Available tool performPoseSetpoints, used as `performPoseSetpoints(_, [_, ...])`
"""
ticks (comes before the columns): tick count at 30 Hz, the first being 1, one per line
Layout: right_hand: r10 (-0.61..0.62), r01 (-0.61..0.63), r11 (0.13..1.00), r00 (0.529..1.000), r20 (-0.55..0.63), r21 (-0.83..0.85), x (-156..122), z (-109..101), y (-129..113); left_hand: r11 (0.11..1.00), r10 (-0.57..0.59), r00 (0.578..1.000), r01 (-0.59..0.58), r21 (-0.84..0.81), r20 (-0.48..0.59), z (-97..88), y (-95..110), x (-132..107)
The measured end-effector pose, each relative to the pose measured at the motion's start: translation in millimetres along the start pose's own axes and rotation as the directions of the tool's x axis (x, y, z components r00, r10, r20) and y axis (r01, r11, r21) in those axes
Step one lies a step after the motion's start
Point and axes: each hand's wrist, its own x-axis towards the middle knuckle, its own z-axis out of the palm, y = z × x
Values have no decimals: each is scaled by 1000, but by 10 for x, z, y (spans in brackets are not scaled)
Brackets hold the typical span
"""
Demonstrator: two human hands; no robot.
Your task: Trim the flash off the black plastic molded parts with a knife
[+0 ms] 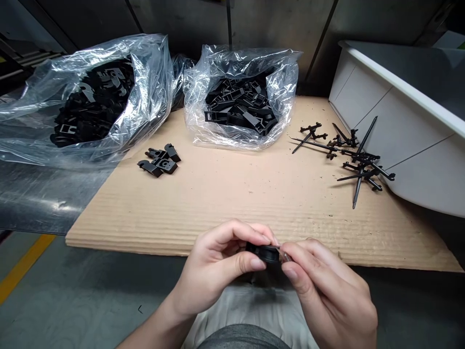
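Just in front of the cardboard's near edge, my left hand [221,264] pinches a small black plastic part [268,253] between thumb and fingers. My right hand [323,286] meets it from the right, its thumb and forefinger closed on a small, thin, clear or shiny piece [285,256] at the part's end. Fingers cover much of both pieces, so I cannot tell how they join. A few loose black plastic clips [162,160] lie on the cardboard to the left. Black plastic sprues [359,162] with thin stems are heaped at the right.
One clear plastic bag [152,72] of black parts stands at the back left, and another bag [194,104] at the back middle. A large white bin [395,131] borders the right side. The cardboard sheet [232,194] covers the work surface.
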Motion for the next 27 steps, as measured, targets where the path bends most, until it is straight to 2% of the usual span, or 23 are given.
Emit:
performPoseSetpoints(7, [90,-88,995,994,-61,40,8,3,-9,1000,0,1000,0,29,-6,19,2,-4])
performPoseSetpoints(10, [87,-85,995,996,-36,53,-6,-26,-13,997,-56,998,57,44,-29,3,9,-7])
performPoseSetpoints(13, [69,-69,998,997,-37,-14,-13,-54,-4,993,-117,993,117,25,-20,-6,17,-4])
performPoseSetpoints(15, [36,-39,998,998,-48,-50,-6,-52,3,994,-108,994,109,17,-11,-2,22,4])
performPoseSetpoints(18, [-2,1,1000,1000,-22,-8,17,-11,2,997,-66,998,66,27,-3,8,22,16])
performPoseSetpoints(22, [1,-1,998,1000,-1,61,43,55,-11,998,-52,998,51,32,20,4,14,15])
performPoseSetpoints(27, [1,0,998,1000,-19,69,50,86,-25,998,-51,998,50,44,30,-7,15,-9])
